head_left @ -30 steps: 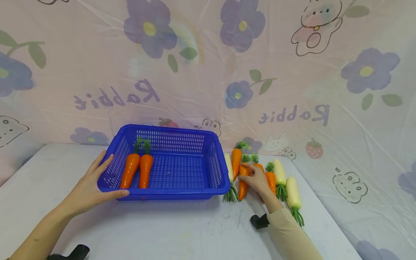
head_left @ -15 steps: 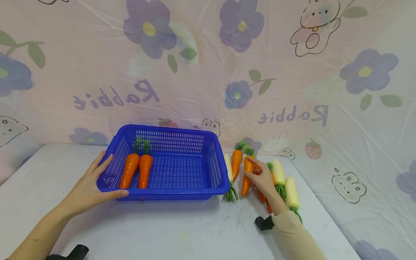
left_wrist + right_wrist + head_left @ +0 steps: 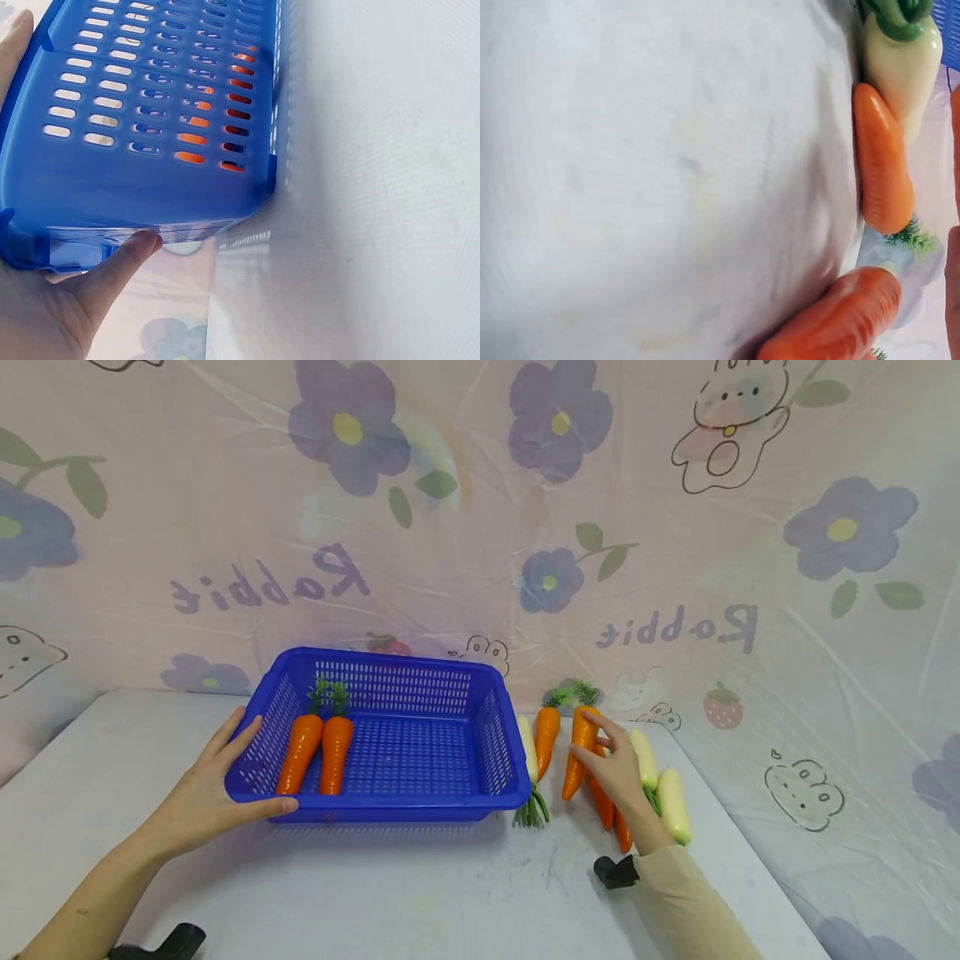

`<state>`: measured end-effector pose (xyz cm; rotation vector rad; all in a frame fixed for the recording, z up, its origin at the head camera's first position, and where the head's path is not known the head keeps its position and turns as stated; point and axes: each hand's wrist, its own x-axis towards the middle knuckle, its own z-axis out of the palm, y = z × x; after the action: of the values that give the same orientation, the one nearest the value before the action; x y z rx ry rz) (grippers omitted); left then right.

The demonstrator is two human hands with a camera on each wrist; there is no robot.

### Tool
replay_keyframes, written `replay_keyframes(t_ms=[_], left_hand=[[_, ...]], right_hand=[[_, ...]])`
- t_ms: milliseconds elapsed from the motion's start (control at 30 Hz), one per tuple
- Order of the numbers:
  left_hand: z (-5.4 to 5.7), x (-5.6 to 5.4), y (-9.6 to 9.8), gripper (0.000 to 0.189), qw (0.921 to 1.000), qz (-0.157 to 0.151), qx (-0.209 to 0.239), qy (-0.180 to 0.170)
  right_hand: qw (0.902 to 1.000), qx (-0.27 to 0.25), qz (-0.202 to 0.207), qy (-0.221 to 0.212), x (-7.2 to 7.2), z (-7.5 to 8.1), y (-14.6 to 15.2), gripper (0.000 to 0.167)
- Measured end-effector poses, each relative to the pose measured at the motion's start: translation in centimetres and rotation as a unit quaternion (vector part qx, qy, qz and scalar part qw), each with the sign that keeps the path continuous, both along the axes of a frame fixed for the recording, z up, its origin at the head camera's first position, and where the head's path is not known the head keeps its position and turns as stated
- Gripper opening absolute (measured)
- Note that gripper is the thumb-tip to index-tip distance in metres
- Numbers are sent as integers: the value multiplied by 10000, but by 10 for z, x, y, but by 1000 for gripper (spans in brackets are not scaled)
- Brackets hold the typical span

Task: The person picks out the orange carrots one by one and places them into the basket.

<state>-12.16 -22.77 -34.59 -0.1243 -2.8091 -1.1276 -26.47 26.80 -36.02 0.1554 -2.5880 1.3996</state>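
Note:
In the head view my left hand (image 3: pixel 191 802) holds the near left corner of a blue plastic basket (image 3: pixel 420 802). The thumb lies along the front rim; the other fingers spread against the left side. Two orange carrots (image 3: pixel 300 752) with green tops lie inside, at its left end. My right hand (image 3: pixel 618 768) pinches another carrot (image 3: pixel 579 756) between thumb and fingers, right of the basket, with its tip pointing down. The left wrist view shows the basket's slotted wall (image 3: pixel 165 172). In the right wrist view most of the hand is out of frame.
Beside the basket's right end lie a white radish (image 3: pixel 528 752) and a carrot (image 3: pixel 547 739). More carrots (image 3: pixel 600 797) are partly hidden by the right hand. Further right are two white radishes (image 3: pixel 673 806). A printed curtain (image 3: pixel 465 527) hangs behind the white table (image 3: pixel 420 893).
My right hand has picked up a carrot from the row and moved it slightly right and up, uncovering the carrots beneath. The left hand and basket have stayed put.

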Motion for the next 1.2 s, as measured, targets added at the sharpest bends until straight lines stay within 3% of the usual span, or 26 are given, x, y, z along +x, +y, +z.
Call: replay_keyframes(t_ms=[200,433,700,1200], left_hand=[[0,0,0,112,10000,12,-17,-14],[0,0,1,112,10000,36,-59,-26],[-1,0,0,112,9999,58,-115,-27],[1,0,0,112,10000,19,-8,-18]], right_hand=[[10000,-48,-32,-64,2,10,-3,58],[9999,45,-30,114,-3,11,-2,58],[9995,-143,174,229,-5,20,-10,57],[9980,73,446,452,-7,37,-28,56]])
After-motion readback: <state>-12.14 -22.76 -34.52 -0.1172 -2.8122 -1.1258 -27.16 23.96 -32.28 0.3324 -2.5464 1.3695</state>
